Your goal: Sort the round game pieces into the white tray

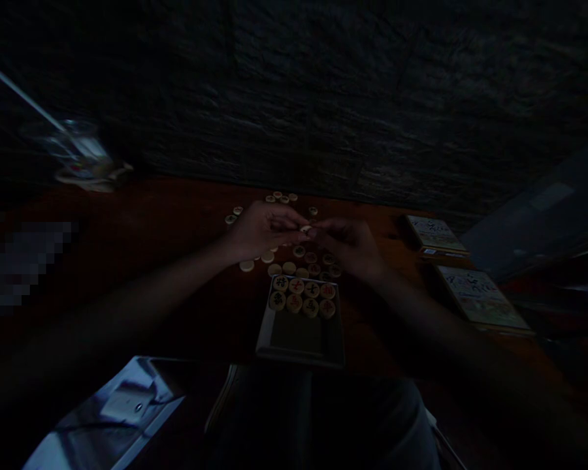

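Both hands meet above loose round Chinese chess pieces on a dark wooden table. Between the fingertips is one Chinese chess piece (306, 229). My left hand (259, 230) pinches it from the left, thumb and fingers closed on it. My right hand (350, 245) has its fingertips on the same piece from the right. Below the hands lies an open shallow box (267, 336). Two rows of pieces with red or black characters fill its far part, and its near part shows a bare floor. More loose pieces (247, 266) lie around and beneath the hands, partly hidden by them.
Two flat printed boxes (436, 234) lie at the table's right side. At the far left stands a clear glass (85, 147) with a straw. A dark stone wall (294, 98) rises behind the table (176, 209). The scene is very dim.
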`<state>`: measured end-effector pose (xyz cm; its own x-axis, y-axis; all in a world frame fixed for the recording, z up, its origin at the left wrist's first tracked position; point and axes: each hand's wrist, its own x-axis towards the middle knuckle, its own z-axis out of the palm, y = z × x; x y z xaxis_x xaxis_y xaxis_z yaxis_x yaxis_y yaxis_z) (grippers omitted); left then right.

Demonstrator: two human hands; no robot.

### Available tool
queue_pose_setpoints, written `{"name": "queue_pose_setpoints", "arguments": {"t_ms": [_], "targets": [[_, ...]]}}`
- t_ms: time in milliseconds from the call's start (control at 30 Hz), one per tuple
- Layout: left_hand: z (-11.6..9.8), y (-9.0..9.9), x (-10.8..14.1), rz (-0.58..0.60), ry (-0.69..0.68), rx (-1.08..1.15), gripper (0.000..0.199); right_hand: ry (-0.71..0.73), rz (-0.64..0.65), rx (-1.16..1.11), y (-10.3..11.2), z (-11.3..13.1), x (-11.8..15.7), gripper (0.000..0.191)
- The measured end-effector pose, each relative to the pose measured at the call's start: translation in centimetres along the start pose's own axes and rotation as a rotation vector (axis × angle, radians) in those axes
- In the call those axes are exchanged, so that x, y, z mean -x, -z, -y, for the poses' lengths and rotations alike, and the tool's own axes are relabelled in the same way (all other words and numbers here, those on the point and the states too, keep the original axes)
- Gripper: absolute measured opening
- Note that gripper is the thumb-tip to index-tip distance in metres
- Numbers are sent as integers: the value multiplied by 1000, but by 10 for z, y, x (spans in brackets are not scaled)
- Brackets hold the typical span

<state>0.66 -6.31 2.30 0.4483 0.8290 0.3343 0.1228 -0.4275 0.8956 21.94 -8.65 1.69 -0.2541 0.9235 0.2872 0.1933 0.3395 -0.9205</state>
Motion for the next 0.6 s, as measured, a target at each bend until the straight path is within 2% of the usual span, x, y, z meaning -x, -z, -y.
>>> {"name": "queue_pose_setpoints", "arguments": {"t_ms": [133, 300, 400, 500, 600], "targets": [[-7, 2, -4, -11, 30, -32, 32, -111, -21, -146, 3, -4, -2, 28], [-13, -1, -15, 71, -3, -51, 30, -113, -103, -196, 5, -2, -3, 23], [-13, -9, -17, 34, -11, -33, 30, -108, -138, -210, 7, 1, -4, 26], [-9, -18, -15, -33, -7, 2, 31, -89, -125, -213, 8, -1, -5, 29], [-6, -23, -8, -16, -41, -39, 30, -61, -70, -231, 8, -7, -5, 29]]}}
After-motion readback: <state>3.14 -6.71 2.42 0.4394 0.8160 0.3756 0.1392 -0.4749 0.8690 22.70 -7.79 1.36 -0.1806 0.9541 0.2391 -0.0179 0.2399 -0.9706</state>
